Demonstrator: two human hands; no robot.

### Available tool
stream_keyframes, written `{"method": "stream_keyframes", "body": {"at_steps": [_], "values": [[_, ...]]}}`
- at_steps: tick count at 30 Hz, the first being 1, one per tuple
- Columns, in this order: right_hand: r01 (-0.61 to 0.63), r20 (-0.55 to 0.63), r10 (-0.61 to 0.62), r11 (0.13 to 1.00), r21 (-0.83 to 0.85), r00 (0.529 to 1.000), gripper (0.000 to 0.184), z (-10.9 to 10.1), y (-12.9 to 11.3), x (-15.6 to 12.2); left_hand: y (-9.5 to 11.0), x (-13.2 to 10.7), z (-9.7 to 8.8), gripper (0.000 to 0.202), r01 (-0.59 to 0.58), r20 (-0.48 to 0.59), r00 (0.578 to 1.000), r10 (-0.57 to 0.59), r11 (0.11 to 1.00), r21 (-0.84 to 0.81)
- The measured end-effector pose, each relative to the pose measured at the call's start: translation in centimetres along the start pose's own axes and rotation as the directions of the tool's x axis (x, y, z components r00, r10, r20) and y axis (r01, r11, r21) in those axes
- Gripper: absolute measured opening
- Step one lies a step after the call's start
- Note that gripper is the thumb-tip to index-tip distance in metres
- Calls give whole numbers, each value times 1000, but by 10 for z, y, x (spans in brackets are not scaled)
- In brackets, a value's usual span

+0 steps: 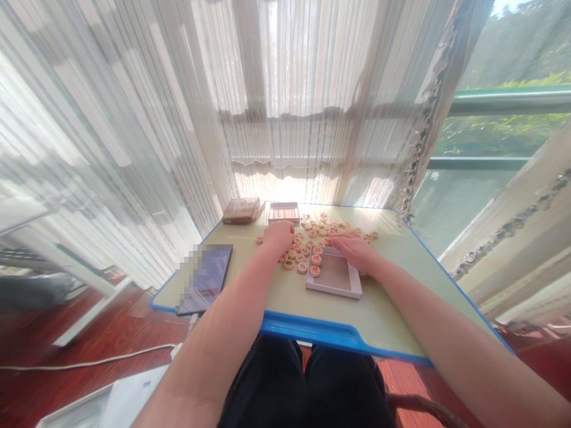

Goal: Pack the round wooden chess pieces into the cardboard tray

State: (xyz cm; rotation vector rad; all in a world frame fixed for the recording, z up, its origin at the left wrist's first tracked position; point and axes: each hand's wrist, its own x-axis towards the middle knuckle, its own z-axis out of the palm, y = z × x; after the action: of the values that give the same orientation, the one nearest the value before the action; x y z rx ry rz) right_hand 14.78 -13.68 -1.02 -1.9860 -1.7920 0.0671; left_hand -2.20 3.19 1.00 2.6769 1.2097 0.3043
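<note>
Round wooden xiangqi pieces (302,267), marked with red or black characters, lie loose across the middle and back of the table. Among those on the left is my left hand (279,235), its fingers curled and their tips hidden, so what they hold does not show. My right hand (353,246) reaches over the far right corner of a shallow open box (338,291), fingers stretched out and touching or just above some pieces. Three red-marked pieces (316,260) sit in a column along the box's left wall.
At the back stand a brown box (241,210) and a second shallow tray (284,205). A tablet (206,279) with a cable lies at the left. The table (392,321) has a blue rim; sheer curtains (303,71) hang behind it.
</note>
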Motion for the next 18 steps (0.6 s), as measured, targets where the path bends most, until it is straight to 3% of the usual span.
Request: {"method": "stream_keyframes", "body": {"at_steps": [4, 9, 18], "values": [[-31, 3, 31, 999, -6, 1000, 61, 1, 2, 0, 1, 2, 4, 32, -48, -54, 997, 47, 999, -22], [-30, -17, 30, 1000, 6, 999, 61, 2, 3, -1, 3, 1, 5, 32, -95, -64, 994, 93, 995, -32], [-20, 6, 20, 1000, -2, 1000, 60, 2, 3, 0, 1, 1, 7, 33, -35, -85, 996, 35, 999, 1]]}}
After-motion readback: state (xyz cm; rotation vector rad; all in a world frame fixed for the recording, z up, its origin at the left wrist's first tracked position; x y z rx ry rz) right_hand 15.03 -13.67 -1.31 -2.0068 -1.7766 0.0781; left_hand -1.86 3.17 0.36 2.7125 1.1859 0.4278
